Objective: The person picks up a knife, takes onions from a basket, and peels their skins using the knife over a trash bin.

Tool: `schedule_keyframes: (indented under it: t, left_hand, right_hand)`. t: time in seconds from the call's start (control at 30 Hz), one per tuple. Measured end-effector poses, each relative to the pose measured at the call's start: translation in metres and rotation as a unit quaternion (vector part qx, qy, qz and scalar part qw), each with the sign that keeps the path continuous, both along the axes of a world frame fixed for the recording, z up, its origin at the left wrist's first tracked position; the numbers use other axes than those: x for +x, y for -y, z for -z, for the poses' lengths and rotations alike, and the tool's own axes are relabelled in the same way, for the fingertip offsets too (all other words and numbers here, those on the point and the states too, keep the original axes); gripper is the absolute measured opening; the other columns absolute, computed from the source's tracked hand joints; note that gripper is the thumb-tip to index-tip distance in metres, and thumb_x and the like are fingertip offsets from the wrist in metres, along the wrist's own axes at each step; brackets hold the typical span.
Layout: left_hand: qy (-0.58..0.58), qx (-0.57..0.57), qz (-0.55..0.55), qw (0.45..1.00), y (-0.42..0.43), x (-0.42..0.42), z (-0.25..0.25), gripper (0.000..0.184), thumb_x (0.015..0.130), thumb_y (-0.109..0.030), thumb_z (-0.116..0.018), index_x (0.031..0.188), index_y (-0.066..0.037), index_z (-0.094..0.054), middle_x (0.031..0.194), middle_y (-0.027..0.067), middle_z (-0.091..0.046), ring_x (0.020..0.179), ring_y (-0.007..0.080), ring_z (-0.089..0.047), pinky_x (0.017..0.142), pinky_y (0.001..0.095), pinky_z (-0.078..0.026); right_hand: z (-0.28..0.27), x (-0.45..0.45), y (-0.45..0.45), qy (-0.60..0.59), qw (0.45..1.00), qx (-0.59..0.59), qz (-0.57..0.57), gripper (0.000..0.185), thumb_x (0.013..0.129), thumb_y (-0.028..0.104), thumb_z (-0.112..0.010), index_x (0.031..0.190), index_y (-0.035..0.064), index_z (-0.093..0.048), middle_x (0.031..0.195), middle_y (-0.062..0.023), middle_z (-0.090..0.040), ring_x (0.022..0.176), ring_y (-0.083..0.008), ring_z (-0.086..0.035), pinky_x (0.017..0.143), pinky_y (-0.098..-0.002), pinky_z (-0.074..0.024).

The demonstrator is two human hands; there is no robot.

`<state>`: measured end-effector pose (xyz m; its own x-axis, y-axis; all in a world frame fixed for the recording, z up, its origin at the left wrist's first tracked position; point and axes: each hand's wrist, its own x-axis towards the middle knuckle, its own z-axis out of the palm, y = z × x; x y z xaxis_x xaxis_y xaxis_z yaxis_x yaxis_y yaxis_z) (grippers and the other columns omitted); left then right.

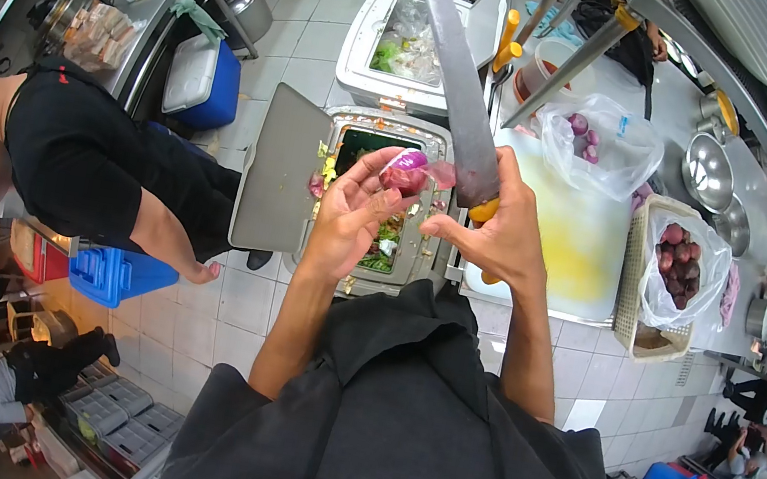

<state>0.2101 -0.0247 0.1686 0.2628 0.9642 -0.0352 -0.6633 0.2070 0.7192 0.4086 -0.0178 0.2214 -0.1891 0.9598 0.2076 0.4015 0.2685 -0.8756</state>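
Observation:
My left hand (354,212) holds a partly peeled red onion (405,172) in its fingertips, above an open waste bin (421,246) with scraps in it. A loose flap of skin (439,176) stretches from the onion toward the knife. In my right hand (511,225) is a large kitchen knife (461,80), gripped low near its yellow handle, the blade pointing up and away. My right thumb is held out from the blade toward the onion. Below and right of that hand lies a white cutting board (576,241) with a yellow stain.
On the steel counter, a clear bag (613,141) holds several peeled onions; a basket (637,282) holds a bag of unpeeled red onions (679,261). A white bin (359,53) stands beyond the waste bin. A person in black (104,152) stands at left.

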Motion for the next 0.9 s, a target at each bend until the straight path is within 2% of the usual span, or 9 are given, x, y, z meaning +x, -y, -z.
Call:
schedule_keyframes:
  t: [0.17,0.27,0.47,0.53,0.63,0.77,0.83,0.87,0.9]
  left_hand:
    - [0.056,-0.011,0.059,0.997,-0.001,-0.001,0.004,0.054,0.093,-0.007,-0.064,0.139,0.005,-0.039,0.128,0.0151,-0.057,0.118,0.0231,-0.059,0.105,0.0406,-0.048]
    - [0.07,-0.01,0.069,0.995,0.0,-0.001,0.004,0.053,0.094,-0.008,-0.063,0.139,0.005,-0.039,0.128,0.0155,-0.057,0.12,0.0237,-0.058,0.105,0.0416,-0.048]
    - [0.058,-0.007,0.056,0.997,-0.002,-0.003,0.005,0.053,0.093,-0.009,-0.064,0.139,0.005,-0.04,0.128,0.016,-0.058,0.12,0.0235,-0.058,0.105,0.0419,-0.048]
    - [0.045,-0.003,0.051,0.998,-0.001,-0.003,0.003,0.053,0.093,-0.009,-0.064,0.138,0.005,-0.04,0.128,0.0159,-0.058,0.119,0.0233,-0.058,0.105,0.0416,-0.048]
    - [0.002,0.0,0.031,1.0,-0.001,0.0,0.003,0.054,0.093,-0.01,-0.065,0.138,0.005,-0.04,0.128,0.0154,-0.057,0.119,0.0227,-0.058,0.105,0.041,-0.048]
    - [0.005,-0.01,0.02,1.0,-0.003,-0.001,0.013,0.051,0.094,-0.01,-0.064,0.138,0.004,-0.041,0.128,0.0144,-0.058,0.119,0.0223,-0.059,0.104,0.0404,-0.048]
    - [0.011,-0.029,0.008,0.999,-0.003,-0.002,0.015,0.049,0.095,-0.009,-0.062,0.137,0.004,-0.042,0.128,0.0141,-0.057,0.118,0.0223,-0.059,0.103,0.0403,-0.048]
    - [0.025,-0.034,0.012,0.999,-0.003,-0.002,0.014,0.047,0.096,-0.011,-0.06,0.137,0.003,-0.042,0.127,0.0139,-0.058,0.119,0.0229,-0.059,0.104,0.04,-0.047]
    - [0.04,-0.038,0.016,0.998,-0.004,-0.002,0.013,0.045,0.098,-0.012,-0.058,0.137,0.003,-0.042,0.126,0.0138,-0.058,0.119,0.0235,-0.059,0.105,0.0398,-0.046]
  right_hand:
    - [-0.005,-0.005,0.0,0.003,1.0,0.013,0.008,0.081,0.063,0.05,-0.09,0.113,-0.0013,-0.052,0.094,-0.0162,-0.069,0.084,-0.0277,-0.069,0.075,-0.0358,-0.0528]
    - [-0.004,-0.004,-0.004,-0.007,0.998,-0.056,0.017,0.078,0.067,0.049,-0.088,0.114,-0.0013,-0.052,0.095,-0.017,-0.069,0.086,-0.0274,-0.069,0.076,-0.0365,-0.0523]
    - [0.004,-0.001,-0.007,-0.012,0.997,-0.076,0.013,0.069,0.077,0.05,-0.08,0.117,0.0002,-0.053,0.093,-0.0151,-0.069,0.084,-0.0215,-0.067,0.075,-0.0355,-0.0515]
    - [-0.002,-0.004,-0.005,-0.036,0.994,-0.107,0.001,0.053,0.085,0.043,-0.075,0.11,0.0006,-0.056,0.081,-0.0128,-0.067,0.074,-0.016,-0.064,0.067,-0.0332,-0.0502]
    - [0.003,-0.006,-0.005,-0.048,0.992,-0.117,0.0,0.038,0.091,0.035,-0.071,0.102,0.0009,-0.058,0.069,-0.0097,-0.063,0.064,-0.0112,-0.057,0.058,-0.0309,-0.0467]
    - [0.006,-0.01,0.0,-0.035,0.993,-0.117,-0.005,0.032,0.092,0.03,-0.07,0.098,0.001,-0.058,0.064,-0.0089,-0.059,0.057,-0.0113,-0.053,0.054,-0.0304,-0.0442]
    - [-0.003,-0.016,0.007,-0.034,0.992,-0.104,-0.062,0.03,0.092,0.028,-0.07,0.098,0.0011,-0.058,0.064,-0.0098,-0.059,0.056,-0.0129,-0.053,0.054,-0.0308,-0.0443]
    - [-0.005,-0.018,0.009,-0.032,0.988,-0.136,-0.063,0.039,0.085,0.032,-0.078,0.098,0.001,-0.058,0.066,-0.0114,-0.059,0.058,-0.0161,-0.057,0.057,-0.0319,-0.0472]
    - [-0.006,-0.017,0.009,-0.032,0.988,-0.136,-0.062,0.039,0.085,0.032,-0.078,0.098,0.001,-0.058,0.066,-0.0114,-0.059,0.058,-0.0161,-0.057,0.057,-0.0319,-0.0472]
